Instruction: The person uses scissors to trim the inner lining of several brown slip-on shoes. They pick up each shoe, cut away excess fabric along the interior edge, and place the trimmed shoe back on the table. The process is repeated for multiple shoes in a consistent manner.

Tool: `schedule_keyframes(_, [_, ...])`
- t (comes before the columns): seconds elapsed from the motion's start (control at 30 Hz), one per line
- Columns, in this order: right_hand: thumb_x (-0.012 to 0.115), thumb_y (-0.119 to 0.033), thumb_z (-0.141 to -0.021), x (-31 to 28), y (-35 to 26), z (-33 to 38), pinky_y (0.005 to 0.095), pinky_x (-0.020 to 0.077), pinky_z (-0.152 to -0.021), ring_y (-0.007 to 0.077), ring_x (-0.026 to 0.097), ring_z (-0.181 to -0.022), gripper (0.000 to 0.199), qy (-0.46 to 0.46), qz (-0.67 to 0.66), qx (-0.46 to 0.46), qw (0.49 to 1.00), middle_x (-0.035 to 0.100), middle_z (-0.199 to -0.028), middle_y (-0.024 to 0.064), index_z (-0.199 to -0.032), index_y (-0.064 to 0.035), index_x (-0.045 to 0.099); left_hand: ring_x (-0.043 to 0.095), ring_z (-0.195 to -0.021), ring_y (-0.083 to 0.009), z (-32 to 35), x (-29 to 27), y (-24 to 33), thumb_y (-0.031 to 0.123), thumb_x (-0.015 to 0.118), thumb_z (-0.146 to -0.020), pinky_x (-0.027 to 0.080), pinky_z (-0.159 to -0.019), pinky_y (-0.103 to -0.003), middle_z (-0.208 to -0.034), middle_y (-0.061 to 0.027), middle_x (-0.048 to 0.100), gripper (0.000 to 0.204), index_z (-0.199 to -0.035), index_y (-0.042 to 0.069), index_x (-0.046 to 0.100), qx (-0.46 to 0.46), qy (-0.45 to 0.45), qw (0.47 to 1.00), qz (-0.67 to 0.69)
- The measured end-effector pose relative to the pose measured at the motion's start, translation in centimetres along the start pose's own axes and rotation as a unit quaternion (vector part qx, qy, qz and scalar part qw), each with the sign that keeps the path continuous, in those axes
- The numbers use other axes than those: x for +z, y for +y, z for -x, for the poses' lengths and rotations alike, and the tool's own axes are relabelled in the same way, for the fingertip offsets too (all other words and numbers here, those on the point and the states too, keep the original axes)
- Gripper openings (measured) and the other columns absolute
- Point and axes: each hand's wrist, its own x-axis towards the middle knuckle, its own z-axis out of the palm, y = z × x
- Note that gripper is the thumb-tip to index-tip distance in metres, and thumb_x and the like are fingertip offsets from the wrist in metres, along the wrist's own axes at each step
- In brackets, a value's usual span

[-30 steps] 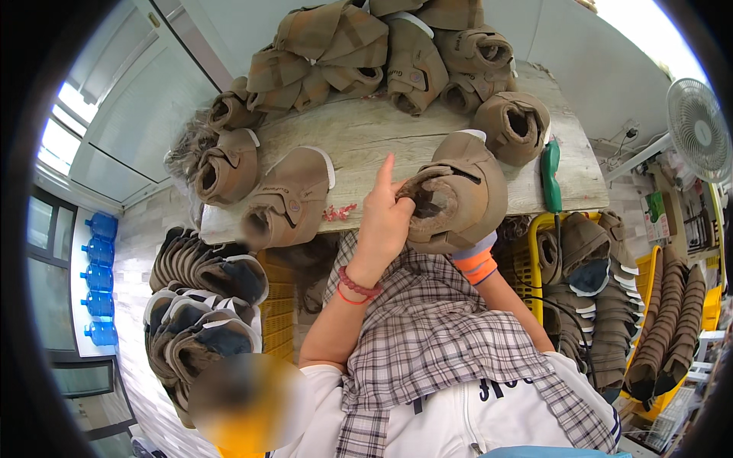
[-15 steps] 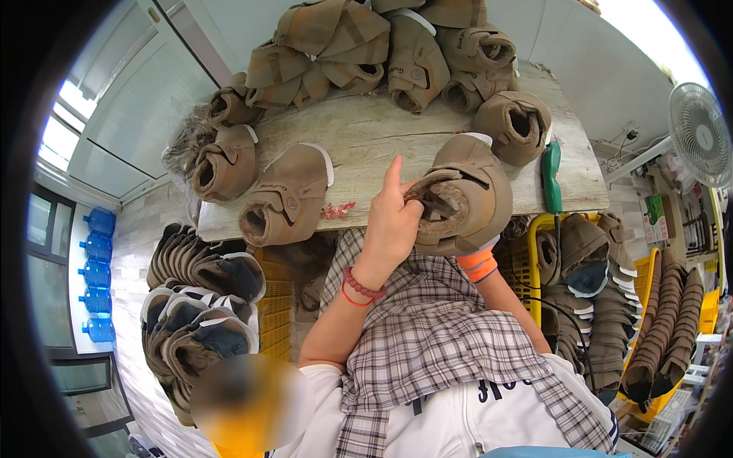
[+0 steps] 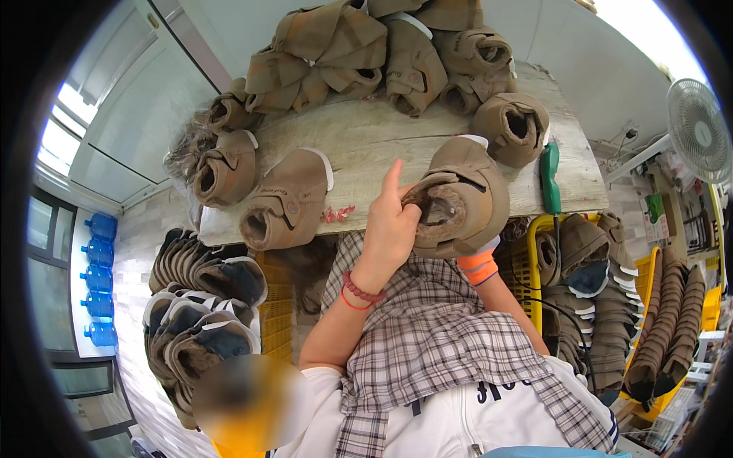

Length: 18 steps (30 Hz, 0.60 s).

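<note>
A brown fleece-lined shoe upper (image 3: pixel 473 179) with a strap is tilted at the front edge of the worktable, its opening facing me. My left hand (image 3: pixel 391 229) grips the left rim of that opening, fingers curled at the fleece and the index finger pointing up. My right hand (image 3: pixel 489 246), in a white glove with an orange cuff, holds the upper from beneath; its fingers are hidden behind it. Inside the opening a small pale spot shows on the lining. Another brown upper (image 3: pixel 286 202) stands on the table to the left of my hands.
More uppers (image 3: pixel 328 46) are heaped along the back of the wooden table (image 3: pixel 366 141). A green corded tool (image 3: pixel 550 179) lies at its right edge. Yellow crates (image 3: pixel 544 221) with nested uppers stand right; stacked uppers (image 3: pixel 206 305) stand left. Red thread scraps (image 3: pixel 337 214) lie in front.
Both hands keep their hold on the upper, almost unmoved. The dark shape seen inside its opening has gone, and the fleece lining shows more plainly.
</note>
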Motion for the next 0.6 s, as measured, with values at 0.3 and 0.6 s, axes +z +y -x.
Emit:
schedule_keyframes(0.3, [0.077,-0.013,-0.061,-2.5,-2.5,1.4,0.0401,0.0452,-0.062,0.0368,0.053,-0.071,0.033,0.092,0.29,-0.013,0.952,0.057,-0.077,0.0164,-0.084,-0.001,0.056,0.061,-0.086,-0.031,-2.5,1.2,4.0,-0.005,0.039,-0.079,0.046,-0.075,-0.033,-0.118,-0.0247,0.057,0.06,-0.138,0.0,0.034,0.186,0.054,0.962,-0.19])
schedule_keyframes(0.6, [0.076,-0.014,-0.061,-1.7,-1.4,1.6,0.0413,0.0434,-0.061,0.0352,0.053,-0.071,0.035,0.119,0.276,-0.055,0.952,0.056,-0.079,0.017,-0.087,-0.0015,0.057,0.052,-0.111,-0.0404,-14.8,12.6,6.7,-0.004,0.044,-0.075,0.04,-0.099,-0.043,-0.12,-0.0269,0.054,0.051,-0.127,-0.003,0.047,0.461,-0.063,0.827,-0.315])
